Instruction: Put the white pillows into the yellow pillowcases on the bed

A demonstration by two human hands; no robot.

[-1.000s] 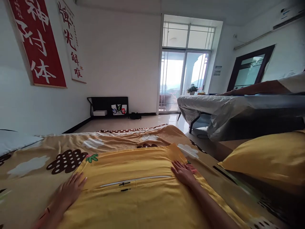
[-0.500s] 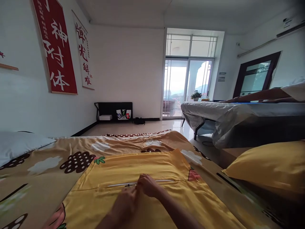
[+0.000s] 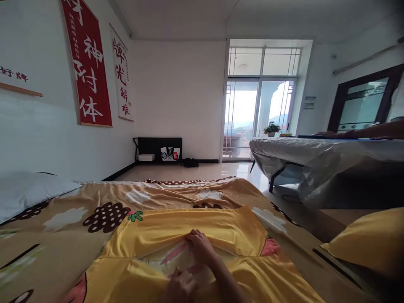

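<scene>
A yellow pillowcase [image 3: 142, 227] lies flat on the patterned blanket, with a zip slit across its middle. The slit gapes, showing a pale inner side with pink patches [image 3: 176, 254]. My right hand [image 3: 200, 246] is closed on the far edge of the slit, fingers bent over the cloth. Lower down, my left hand [image 3: 181, 284] is closed on the near edge, slightly blurred. The two hands are apart, with the opening between them.
Under the pillowcase spreads a tan blanket [image 3: 63, 235] with clouds and strawberries. A white pillow [image 3: 31, 193] is at left, a yellow pillow [image 3: 372, 235] at right. Beyond stands a plastic-covered table [image 3: 341, 153], where another person's arm [image 3: 378, 130] rests.
The zip slit, nearly closed before, now gapes. My left hand has moved down toward me, away from my right hand at the far edge. The view has turned slightly left.
</scene>
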